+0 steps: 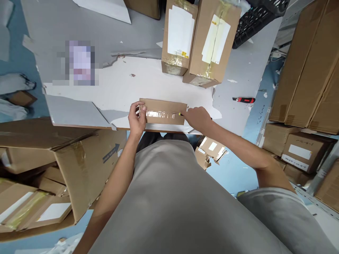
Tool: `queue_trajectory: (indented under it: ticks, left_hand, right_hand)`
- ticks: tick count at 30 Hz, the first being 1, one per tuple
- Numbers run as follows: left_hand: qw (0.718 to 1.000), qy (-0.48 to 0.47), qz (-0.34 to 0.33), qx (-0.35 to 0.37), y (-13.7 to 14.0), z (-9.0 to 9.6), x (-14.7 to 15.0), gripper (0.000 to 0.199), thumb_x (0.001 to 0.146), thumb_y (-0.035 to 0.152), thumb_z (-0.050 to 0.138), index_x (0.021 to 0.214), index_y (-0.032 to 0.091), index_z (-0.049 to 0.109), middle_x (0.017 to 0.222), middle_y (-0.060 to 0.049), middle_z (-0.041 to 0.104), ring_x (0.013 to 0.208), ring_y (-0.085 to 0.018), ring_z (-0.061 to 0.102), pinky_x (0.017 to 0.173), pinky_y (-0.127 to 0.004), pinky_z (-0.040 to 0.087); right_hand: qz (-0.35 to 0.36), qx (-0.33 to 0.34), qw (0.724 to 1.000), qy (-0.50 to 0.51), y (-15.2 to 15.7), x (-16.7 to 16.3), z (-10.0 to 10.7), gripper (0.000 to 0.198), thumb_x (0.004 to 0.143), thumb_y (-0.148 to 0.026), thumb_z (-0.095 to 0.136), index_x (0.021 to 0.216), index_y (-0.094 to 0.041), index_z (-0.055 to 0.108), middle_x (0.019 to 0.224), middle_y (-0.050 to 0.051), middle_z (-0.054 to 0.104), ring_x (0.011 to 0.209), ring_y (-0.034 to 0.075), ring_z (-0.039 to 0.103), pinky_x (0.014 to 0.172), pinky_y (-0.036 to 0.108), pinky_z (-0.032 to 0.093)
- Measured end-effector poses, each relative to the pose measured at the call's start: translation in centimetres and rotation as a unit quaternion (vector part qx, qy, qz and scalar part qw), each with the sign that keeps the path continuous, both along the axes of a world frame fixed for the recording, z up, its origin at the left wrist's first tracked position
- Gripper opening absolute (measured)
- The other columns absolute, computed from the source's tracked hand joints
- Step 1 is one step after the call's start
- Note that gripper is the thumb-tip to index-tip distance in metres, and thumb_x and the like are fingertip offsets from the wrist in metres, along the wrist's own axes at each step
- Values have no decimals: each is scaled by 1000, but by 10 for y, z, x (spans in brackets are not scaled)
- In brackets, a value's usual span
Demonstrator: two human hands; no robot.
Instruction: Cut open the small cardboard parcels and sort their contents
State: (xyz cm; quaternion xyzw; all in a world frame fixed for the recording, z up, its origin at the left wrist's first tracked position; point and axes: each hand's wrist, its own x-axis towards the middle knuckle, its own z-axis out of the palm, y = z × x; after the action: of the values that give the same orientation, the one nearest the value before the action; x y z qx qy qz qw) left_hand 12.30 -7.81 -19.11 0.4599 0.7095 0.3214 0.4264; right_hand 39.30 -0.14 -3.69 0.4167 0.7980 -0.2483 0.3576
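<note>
A small flat cardboard box (165,106) lies near the table's front edge, with clear tape running along its middle. My left hand (137,118) is closed around its left end, thumb on top and fingers at the far side. At the right end, my right hand (197,118) is closed on a small tool with a yellow tip (180,114). That tip meets the taped seam; the rest of the tool is hidden in the fist. To the right on the table lies a red and black utility knife (244,100).
Two taped cartons (180,35) stand at the back of the table (137,84), beside a black plastic crate (254,24). A large open carton (87,165) holding boxes is at the left. Stacked boxes (299,67) fill the right side.
</note>
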Motion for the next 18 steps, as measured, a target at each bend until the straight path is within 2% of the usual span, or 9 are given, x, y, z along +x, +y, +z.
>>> queue_trajectory:
  ticks: [5,9,14,18]
  left_hand:
    - [999,-33,2,5,-2,-7,0,75,102,92,54,143,29,63,144,-13,68,132,-32,67,106,-45,59]
    - [998,-39,25,46,-3,-13,3,72,102,90,58,134,27,65,138,-13,69,124,-30,70,104,-44,59]
    - [996,-44,36,71,-5,-18,4,66,103,87,61,129,26,65,132,-12,72,115,-27,71,101,-42,60]
    - [995,-49,35,81,-6,-21,2,62,104,84,63,128,26,66,132,-12,73,119,-27,70,109,-45,58]
  right_hand:
    - [14,10,999,35,-3,4,0,45,115,-10,42,151,-18,67,122,20,85,111,33,81,88,39,50]
    - [6,22,997,74,-3,-6,-10,45,121,-19,34,153,-21,66,126,17,85,114,33,81,85,37,50]
    - [13,10,998,55,0,-12,-22,49,119,-15,35,160,-19,62,130,20,84,120,34,79,87,39,51]
    - [29,-10,999,32,0,-16,-17,49,113,-6,38,153,-16,65,123,20,84,116,34,80,86,39,51]
